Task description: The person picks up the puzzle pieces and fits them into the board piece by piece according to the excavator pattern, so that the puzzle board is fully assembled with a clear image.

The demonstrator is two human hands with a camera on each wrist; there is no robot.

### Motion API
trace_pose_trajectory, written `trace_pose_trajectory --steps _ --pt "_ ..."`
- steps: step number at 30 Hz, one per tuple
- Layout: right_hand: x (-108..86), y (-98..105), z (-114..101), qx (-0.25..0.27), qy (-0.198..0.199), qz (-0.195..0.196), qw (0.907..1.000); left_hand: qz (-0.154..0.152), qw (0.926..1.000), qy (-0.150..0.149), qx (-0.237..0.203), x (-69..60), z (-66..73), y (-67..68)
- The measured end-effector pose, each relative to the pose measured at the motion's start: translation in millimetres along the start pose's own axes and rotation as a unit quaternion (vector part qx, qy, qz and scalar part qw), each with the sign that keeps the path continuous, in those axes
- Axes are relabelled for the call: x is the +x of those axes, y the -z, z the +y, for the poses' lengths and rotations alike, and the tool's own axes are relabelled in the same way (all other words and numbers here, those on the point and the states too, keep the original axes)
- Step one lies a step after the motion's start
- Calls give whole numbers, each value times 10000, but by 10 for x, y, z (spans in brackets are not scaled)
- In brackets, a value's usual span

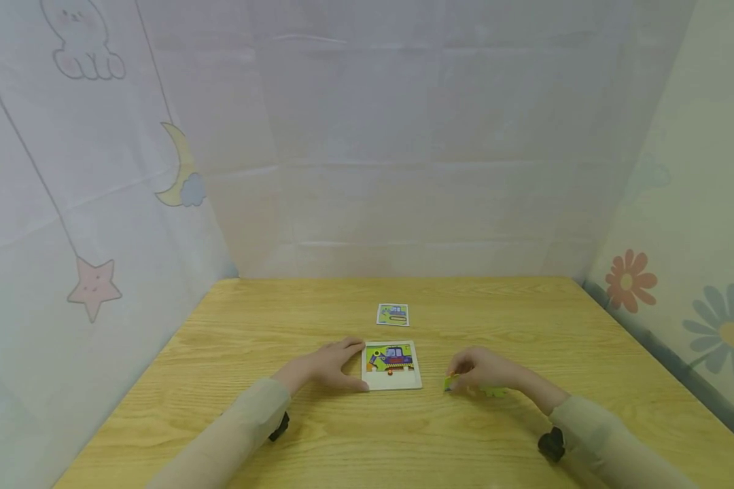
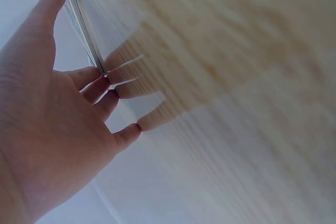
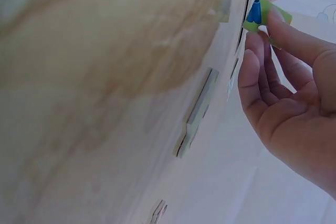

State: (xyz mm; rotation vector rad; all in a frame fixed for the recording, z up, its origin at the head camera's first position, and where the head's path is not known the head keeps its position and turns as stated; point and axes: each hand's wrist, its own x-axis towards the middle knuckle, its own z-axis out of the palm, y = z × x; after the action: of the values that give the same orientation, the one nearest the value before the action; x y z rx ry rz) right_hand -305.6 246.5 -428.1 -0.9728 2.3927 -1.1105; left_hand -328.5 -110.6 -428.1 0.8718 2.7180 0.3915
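A white-framed puzzle board (image 1: 391, 384) with a picture of a blue-purple excavator on green lies mid-table, its lower part plain white. My left hand (image 1: 333, 365) is at the board's left side, thumb touching the near corner and fingertips the far one. In the left wrist view the fingers of the left hand (image 2: 58, 108) are spread and fairly straight. My right hand (image 1: 480, 370), to the right of the board, pinches a green puzzle piece (image 3: 254, 13) with a blue shape on it between thumb and fingers. The piece is tilted up on edge.
Behind the board lies a small picture card (image 1: 393, 314) with a similar excavator. Another green puzzle piece (image 1: 495, 392) lies under the right wrist, partly hidden. The right wrist view shows loose flat pieces (image 3: 197, 111) on the wooden table (image 1: 281, 312). Printed cloth hangs around it.
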Motion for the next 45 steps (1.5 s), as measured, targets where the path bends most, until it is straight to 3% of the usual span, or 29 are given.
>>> trace_pose_trajectory --steps 13,22,45 --pt "46 39 -61 139 -124 144 9997 36 9999 -77 80 31 -24 -23" --pt "168 -21 -154 755 -513 416 9950 29 9999 -50 108 43 -40 -29" --pt "505 -142 -322 1049 -677 901 9881 42 9999 -27 99 39 -44 -22"
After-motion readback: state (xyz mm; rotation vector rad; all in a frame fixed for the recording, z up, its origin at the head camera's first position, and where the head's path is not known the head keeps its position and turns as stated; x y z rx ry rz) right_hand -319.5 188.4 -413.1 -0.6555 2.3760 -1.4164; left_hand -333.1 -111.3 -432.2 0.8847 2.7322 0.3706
